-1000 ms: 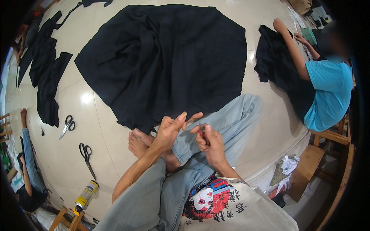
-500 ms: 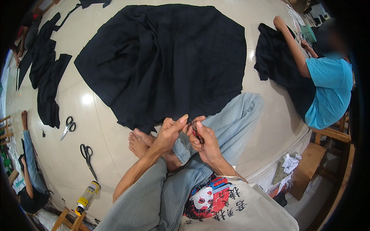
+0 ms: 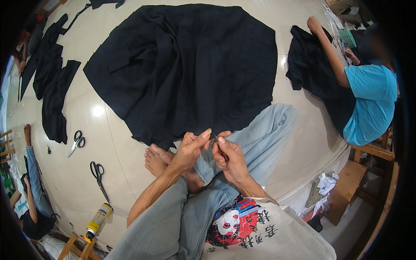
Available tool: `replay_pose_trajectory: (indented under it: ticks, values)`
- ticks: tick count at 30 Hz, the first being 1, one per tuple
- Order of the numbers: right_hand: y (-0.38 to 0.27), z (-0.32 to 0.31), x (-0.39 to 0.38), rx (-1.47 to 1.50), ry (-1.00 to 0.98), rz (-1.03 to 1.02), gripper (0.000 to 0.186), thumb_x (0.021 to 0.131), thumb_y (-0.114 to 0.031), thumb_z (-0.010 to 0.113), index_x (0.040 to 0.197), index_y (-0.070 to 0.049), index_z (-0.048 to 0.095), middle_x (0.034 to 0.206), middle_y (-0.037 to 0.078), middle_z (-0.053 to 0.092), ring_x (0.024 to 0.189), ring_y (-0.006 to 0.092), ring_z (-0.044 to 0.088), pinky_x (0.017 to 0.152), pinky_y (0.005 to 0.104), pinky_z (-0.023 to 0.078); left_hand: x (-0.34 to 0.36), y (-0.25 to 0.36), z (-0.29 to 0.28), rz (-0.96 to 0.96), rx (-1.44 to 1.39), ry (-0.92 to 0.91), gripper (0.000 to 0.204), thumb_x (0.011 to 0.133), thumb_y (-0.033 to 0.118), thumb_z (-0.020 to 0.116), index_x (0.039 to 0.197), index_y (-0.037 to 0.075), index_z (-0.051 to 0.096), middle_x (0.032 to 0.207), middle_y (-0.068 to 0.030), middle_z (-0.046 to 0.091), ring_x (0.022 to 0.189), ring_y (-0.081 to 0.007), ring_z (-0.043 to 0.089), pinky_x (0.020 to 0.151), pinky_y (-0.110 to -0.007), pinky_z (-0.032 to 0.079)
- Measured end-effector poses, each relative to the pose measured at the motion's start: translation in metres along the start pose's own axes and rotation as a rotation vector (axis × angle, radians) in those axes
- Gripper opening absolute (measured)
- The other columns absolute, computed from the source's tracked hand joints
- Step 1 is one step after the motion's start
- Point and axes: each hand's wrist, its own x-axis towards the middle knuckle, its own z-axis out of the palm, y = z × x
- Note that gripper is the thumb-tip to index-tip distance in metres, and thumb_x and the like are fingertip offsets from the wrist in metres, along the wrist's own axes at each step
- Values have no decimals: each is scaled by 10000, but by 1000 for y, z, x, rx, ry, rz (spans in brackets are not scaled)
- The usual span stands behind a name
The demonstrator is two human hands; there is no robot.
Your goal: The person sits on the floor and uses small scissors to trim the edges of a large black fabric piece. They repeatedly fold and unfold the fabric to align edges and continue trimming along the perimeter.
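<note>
A large piece of black cloth lies spread in front of me, folded and wrinkled in its left half, its near edge reaching my hands. My left hand is closed on that near edge, pinching it between thumb and fingers. Just to its right, my right hand grips small thread snips with a red part showing. The tips of the snips point up toward the cloth edge by my left fingertips. Whether they touch a thread is too small to tell.
Black-handled scissors and larger shears lie on the tiled floor to my left, near a yellow spray can. More black cloth strips are at far left. A person in a blue shirt sits at right, handling black cloth.
The snips and my right fingers have turned slightly, while my left hand keeps its pinch. At the right, the co-worker's head and far hand have shifted a little.
</note>
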Motion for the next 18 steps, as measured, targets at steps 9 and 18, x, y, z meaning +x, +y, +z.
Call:
replay_pose_trajectory:
  ticks: [9, 18]
  values:
    - [10, -35, 5, 286, 98, -134, 488, 1022, -495, 450, 886, -49, 593, 573, -83, 317, 454, 11, 252, 417, 191, 200, -3, 1, 3, -43, -67, 189, 433, 1007, 109, 473, 582, 31, 490, 817, -187, 659, 1180, -407, 585, 1009, -360, 418]
    - [-6, 9, 22, -55, 274, -241, 261, 963, -271, 631, 849, -39, 595, 559, -67, 396, 434, 19, 305, 418, 197, 239, 16, -10, 12, -71, -114, 201, 392, 1001, 383, 551, 837, 38, 638, 806, -48, 588, 813, -154, 536, 808, -318, 411]
